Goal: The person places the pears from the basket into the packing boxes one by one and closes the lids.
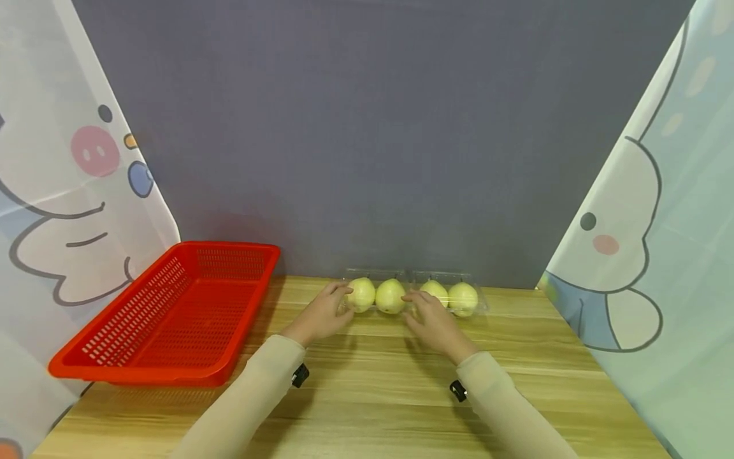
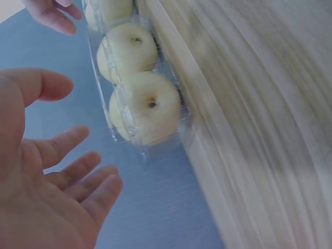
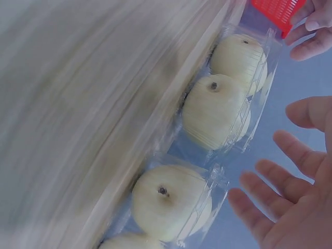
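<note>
Two clear plastic packs hold pale yellow-green pears, two in each. In the head view the left pack's pears point(image 1: 390, 296) lie between my hands, and the right pack's pears point(image 1: 462, 298) lie beyond my right hand. My left hand point(image 1: 322, 313) is at the left end of the left pack, fingers spread and slightly bent. My right hand point(image 1: 434, 324) reaches over the front near where the packs meet. Both wrist views show a gap between the fingers and the packs; the left hand point(image 2: 57, 192) and right hand point(image 3: 290, 192) hold nothing.
A red plastic basket point(image 1: 189, 319) with slotted sides stands left of my left arm. The wooden table point(image 1: 367, 395) ends at a grey upright panel point(image 1: 367, 140) behind the packs. Cartoon-printed cloths point(image 1: 63, 210) hang on both sides.
</note>
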A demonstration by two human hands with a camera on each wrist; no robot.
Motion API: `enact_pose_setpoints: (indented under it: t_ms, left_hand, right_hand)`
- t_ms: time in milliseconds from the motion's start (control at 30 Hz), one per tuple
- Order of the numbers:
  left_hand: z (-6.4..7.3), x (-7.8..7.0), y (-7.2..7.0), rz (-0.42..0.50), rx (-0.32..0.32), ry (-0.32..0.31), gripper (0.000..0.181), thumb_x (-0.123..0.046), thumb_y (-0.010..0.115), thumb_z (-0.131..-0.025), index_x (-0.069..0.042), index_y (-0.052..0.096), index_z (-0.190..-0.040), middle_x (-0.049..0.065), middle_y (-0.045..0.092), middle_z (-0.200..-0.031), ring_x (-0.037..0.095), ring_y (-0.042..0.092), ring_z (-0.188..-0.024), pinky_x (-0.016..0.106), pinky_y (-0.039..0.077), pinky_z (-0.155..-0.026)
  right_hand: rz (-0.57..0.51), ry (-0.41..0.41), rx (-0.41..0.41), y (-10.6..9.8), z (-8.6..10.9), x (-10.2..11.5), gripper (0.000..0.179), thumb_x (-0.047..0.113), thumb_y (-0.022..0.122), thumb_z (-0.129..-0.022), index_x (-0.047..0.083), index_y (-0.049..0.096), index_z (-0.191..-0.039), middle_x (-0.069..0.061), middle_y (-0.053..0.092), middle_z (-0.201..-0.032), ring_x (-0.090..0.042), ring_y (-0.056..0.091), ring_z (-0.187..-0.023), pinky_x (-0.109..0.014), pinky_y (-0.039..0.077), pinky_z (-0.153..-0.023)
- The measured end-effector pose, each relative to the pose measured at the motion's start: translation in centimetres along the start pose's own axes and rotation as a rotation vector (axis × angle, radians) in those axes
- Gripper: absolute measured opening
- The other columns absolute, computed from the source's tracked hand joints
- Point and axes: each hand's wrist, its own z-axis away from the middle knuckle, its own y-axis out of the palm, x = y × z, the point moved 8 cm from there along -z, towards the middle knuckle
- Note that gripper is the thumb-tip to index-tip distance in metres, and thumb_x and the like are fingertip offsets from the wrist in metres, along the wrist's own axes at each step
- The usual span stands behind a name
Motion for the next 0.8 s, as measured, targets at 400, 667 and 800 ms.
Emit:
enact_pose_setpoints:
  t_ms: [400, 667, 800]
  left_hand:
    - [1.8, -1.4, -0.5, -0.207, 0.026, 0.012, 0.067, -0.043, 0.062, -0.096, 0.001, 0.048, -0.145, 0.023, 0.036, -0.154, 0.040, 0.040, -0.138, 0.053, 0.036, -0.111]
    - [3.0, -1.7, 0.1, -0.303, 0.044, 0.014, 0.070, -0.056, 0.048, -0.100, -0.009, 0.044, -0.151, 0.020, 0.032, -0.157, 0.041, 0.026, -0.145, 0.055, 0.022, -0.117]
    - [3.5, -1.7, 0.3, -0.320, 0.039, -0.001, 0.070, -0.060, 0.044, -0.100, -0.014, 0.042, -0.153, 0.017, 0.028, -0.161, 0.041, 0.019, -0.148, 0.057, 0.015, -0.118]
  right_hand:
    - [0.142, -0.082, -0.047, -0.7, 1.6, 0.2, 0.045, 0.030, 0.064, -0.099, 0.004, 0.059, -0.136, -0.019, 0.049, -0.147, -0.040, 0.049, -0.130, -0.058, 0.040, -0.105]
    - [0.194, -0.083, -0.023, -0.6, 3.0, -0.1, 0.057, 0.043, 0.058, -0.100, 0.012, 0.049, -0.148, -0.016, 0.041, -0.154, -0.045, 0.041, -0.136, -0.070, 0.035, -0.102]
    - [0.213, -0.072, -0.009, -0.5, 3.5, -0.2, 0.061, 0.048, 0.056, -0.101, 0.017, 0.044, -0.152, -0.015, 0.037, -0.157, -0.045, 0.035, -0.140, -0.073, 0.032, -0.102]
